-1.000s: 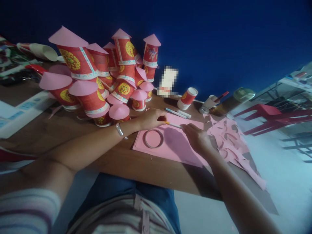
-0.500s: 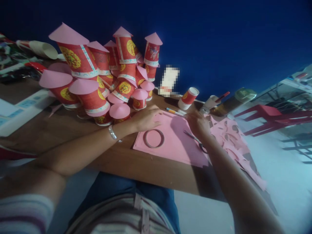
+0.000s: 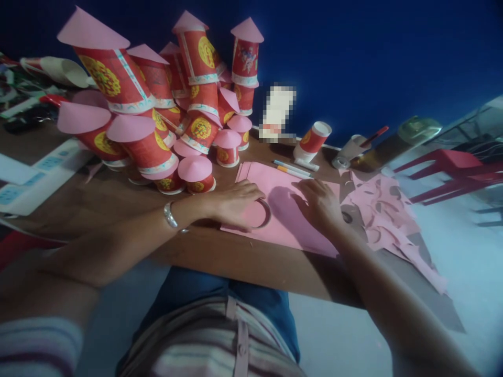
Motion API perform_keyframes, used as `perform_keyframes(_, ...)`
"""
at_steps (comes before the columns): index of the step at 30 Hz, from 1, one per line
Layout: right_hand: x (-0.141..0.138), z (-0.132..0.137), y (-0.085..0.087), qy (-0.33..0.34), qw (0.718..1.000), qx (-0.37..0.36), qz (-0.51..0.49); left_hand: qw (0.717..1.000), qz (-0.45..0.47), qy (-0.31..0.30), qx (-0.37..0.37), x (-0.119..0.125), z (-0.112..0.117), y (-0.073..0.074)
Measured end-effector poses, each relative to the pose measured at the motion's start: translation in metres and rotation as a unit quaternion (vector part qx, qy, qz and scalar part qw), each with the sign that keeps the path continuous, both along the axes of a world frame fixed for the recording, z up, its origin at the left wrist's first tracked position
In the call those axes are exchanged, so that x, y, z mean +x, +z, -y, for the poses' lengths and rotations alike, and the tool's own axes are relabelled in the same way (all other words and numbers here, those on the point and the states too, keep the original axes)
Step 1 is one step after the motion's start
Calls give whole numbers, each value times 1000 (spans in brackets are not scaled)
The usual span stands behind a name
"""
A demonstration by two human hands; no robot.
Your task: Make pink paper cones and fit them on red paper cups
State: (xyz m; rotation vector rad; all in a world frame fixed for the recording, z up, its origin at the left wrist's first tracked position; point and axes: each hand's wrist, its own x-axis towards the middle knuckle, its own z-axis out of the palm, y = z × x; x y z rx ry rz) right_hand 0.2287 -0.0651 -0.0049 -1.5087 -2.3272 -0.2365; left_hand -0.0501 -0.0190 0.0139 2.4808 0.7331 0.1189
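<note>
My left hand (image 3: 236, 203) lies over the left and far side of a thin round ring (image 3: 269, 215) on a stack of pink paper sheets (image 3: 291, 230). Its fingers stretch forward, with the fingertips at the ring's rim; the thumb is hard to make out. My right hand (image 3: 320, 203) is over the right half of the sheets, fingers apart and slightly bent, holding nothing visible. Just right of that wrist, a dark scissors handle (image 3: 346, 217) shows; the forearm hides the rest of the scissors.
Red paper-cup lanterns (image 3: 200, 128) with pink cone tops are stacked at the left. Behind the sheets lie pens (image 3: 293, 170) and a red-and-white cup (image 3: 313, 139). Pink paper scraps (image 3: 387, 209) cover the table's right side. A pen holder (image 3: 351, 149) and a bottle (image 3: 396, 139) stand beyond.
My left hand has come nearer and onto the ring. My right hand has shifted over the sheets, and the scissors have gone from the paper to its right side. The view has tilted slightly.
</note>
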Motion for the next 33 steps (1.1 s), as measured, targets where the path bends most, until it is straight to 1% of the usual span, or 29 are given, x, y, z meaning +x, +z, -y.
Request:
perform_keyframes(1,0,4,2,2,1000,-4,-14,999,30,15,0,1,-1,-1)
perform_keyframes(3,0,11,5,-2,998,-10,-56,994,89,57,-10,2,-4,3)
perform_keyframes(5,2,14,9,-8,994,-23,-109,982,147,117,-31,2,-9,12)
perform_keyframes(7,3,15,12,-13,986,-42,-158,963,204,170,-42,1,-13,22)
perform_keyframes(10,2,17,12,-17,979,-61,-195,946,243,209,-43,2,-15,30)
perform_keyframes(13,-2,21,7,-3,982,-76,-173,947,237,213,-26,3,-13,28)
perform_keyframes(18,-11,32,-2,17,990,-94,-99,958,200,205,6,5,-7,17)
perform_keyframes(21,-15,34,-2,26,991,-97,-93,962,187,199,21,8,-4,10)
perform_keyframes(25,-18,31,1,29,986,-103,-129,963,185,180,76,11,-1,3)
perform_keyframes(28,-23,29,3,14,974,-116,-194,965,182,157,109,13,1,-2)
perform_keyframes(31,-31,27,3,-4,949,-151,-278,971,153,139,116,16,6,-7)
perform_keyframes(33,-36,25,2,-2,943,-164,-289,977,131,128,110,18,10,-10)
